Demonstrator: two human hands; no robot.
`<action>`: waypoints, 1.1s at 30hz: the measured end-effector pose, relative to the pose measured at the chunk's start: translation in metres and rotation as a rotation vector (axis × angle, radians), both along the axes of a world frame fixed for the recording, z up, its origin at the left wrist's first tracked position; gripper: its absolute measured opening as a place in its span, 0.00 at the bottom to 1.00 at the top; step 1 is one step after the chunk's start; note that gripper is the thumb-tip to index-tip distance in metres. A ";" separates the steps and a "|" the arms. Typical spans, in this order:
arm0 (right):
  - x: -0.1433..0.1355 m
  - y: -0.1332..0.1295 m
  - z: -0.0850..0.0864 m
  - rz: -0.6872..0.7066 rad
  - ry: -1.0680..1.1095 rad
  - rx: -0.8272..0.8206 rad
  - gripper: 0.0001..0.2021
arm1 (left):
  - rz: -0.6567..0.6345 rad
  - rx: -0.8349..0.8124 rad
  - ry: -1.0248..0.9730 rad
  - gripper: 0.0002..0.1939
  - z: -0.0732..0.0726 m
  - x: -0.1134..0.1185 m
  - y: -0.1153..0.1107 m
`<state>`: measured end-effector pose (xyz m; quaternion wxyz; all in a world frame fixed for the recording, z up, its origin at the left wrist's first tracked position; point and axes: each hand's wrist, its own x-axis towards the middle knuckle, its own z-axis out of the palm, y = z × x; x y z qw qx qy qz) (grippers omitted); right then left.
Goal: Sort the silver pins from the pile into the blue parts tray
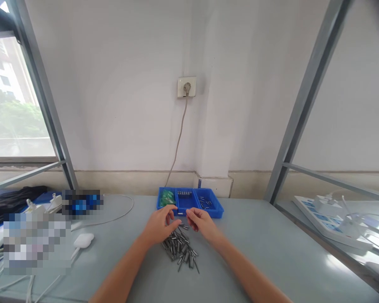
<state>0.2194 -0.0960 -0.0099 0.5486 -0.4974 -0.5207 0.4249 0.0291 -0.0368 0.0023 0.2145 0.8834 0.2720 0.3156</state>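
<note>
A pile of small grey metal pins (180, 246) lies on the table below and between my hands. My left hand (160, 225) is over the pile's left side, thumb and fingers apart, with nothing visible between them. To its right, my right hand (203, 223) is closed in a pinch near the front of a blue divided tray (219, 210); what the fingertips hold, if anything, is too small to make out. The left compartment has a green bag (167, 197), the middle one a row of small metal pieces (184, 193), the right one loose pins (205, 203).
A white charger (83, 240) and cables lie on the left, near a dark cloth (15, 202). Behind the tray, a cord (179, 139) runs up to a wall socket (186, 87). Metal frame posts (307, 101) stand at both sides; a power strip (329, 223) is at right.
</note>
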 end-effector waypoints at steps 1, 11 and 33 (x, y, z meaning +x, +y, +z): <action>0.002 -0.002 0.003 0.023 0.075 0.016 0.25 | 0.000 -0.002 -0.008 0.20 0.000 0.000 0.000; 0.045 -0.012 0.026 -0.047 0.546 0.060 0.17 | 0.050 0.014 0.070 0.13 -0.005 0.000 0.006; 0.002 -0.001 -0.017 -0.134 -1.098 0.009 0.12 | 0.089 0.066 0.086 0.11 -0.010 0.003 0.010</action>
